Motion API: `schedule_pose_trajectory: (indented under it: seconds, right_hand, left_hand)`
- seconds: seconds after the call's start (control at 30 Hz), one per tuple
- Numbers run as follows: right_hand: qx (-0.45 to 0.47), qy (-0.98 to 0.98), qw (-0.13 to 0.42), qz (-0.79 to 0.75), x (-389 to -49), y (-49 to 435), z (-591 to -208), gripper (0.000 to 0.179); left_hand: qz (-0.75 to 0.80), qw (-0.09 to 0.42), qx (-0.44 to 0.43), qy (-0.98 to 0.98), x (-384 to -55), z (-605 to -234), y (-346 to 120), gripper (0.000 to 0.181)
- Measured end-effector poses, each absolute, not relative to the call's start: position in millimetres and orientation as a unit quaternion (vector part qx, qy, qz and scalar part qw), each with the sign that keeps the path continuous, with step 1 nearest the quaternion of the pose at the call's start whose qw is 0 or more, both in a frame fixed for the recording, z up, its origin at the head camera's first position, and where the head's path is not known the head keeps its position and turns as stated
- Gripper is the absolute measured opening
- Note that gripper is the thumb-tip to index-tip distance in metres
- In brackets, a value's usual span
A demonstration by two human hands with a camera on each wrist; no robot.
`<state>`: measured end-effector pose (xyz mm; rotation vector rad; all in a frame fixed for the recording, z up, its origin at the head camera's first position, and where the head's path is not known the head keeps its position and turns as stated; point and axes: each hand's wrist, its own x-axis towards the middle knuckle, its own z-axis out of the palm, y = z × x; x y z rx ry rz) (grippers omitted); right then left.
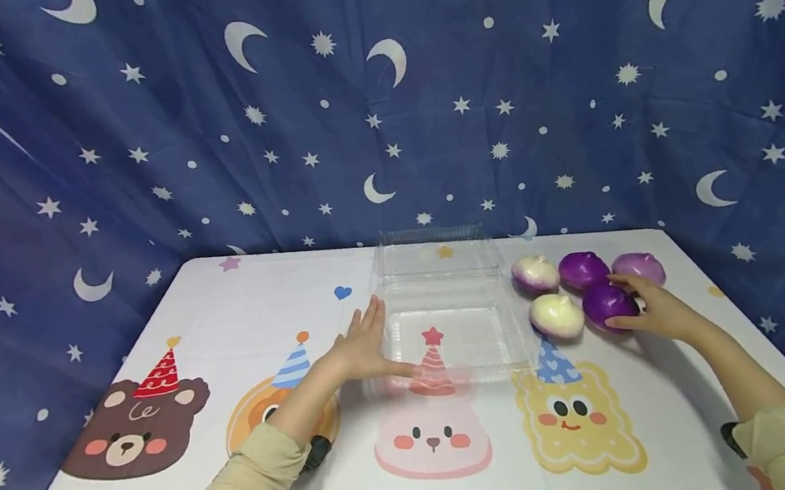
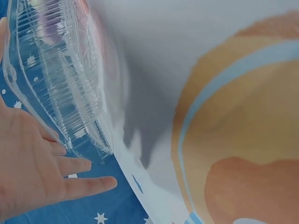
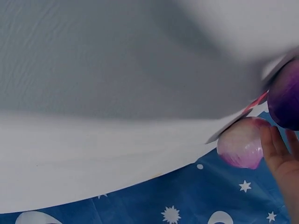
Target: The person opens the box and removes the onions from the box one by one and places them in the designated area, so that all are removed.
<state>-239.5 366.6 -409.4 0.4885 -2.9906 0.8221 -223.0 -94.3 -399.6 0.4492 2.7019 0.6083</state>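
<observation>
My left hand [image 1: 361, 353] is at the left side of a clear plastic clamshell box [image 1: 456, 376], its fingers spread along the wall and the thumb at the front edge. The box's lid [image 1: 435, 254] is tipped back toward the curtain. On the right, my right hand [image 1: 659, 309] holds a dark purple onion [image 1: 607, 308] between thumb and fingers. Around it lie another dark purple onion [image 1: 581, 269], a light purple one [image 1: 639, 269], a white one [image 1: 557, 316] and a white-and-purple one [image 1: 535, 273]. In the right wrist view, the light purple onion [image 3: 240, 143] appears beside the fingertips.
The white tablecloth [image 1: 308, 290] carries printed cartoon animals and lettering. A blue curtain [image 1: 321, 163] with moons and stars hangs behind the table's back edge and along both sides.
</observation>
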Motion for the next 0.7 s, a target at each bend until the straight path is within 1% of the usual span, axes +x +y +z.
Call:
schedule_pose_trajectory:
  seconds: [0.13,0.33,0.47,0.7]
  right_hand:
    - [0.169,-0.949,0.023,0.265,-236,364,-408,0.069]
    - [0.196,-0.952,0.043,0.23,-233,352,-402,0.07]
    - [0.221,-0.95,0.076,0.205,-232,343,-399,0.066]
    - [0.263,-0.933,0.151,0.191,-229,315,-396,0.053]
  left_hand:
    - [0.208,0.159,0.162,0.951,-222,-400,-94,0.124]
    - [0.192,0.133,0.158,0.959,-221,-399,-96,0.124]
    - [0.186,0.122,0.158,0.962,-221,-400,-98,0.123]
    - [0.172,0.096,0.175,0.965,-218,-405,-104,0.113]
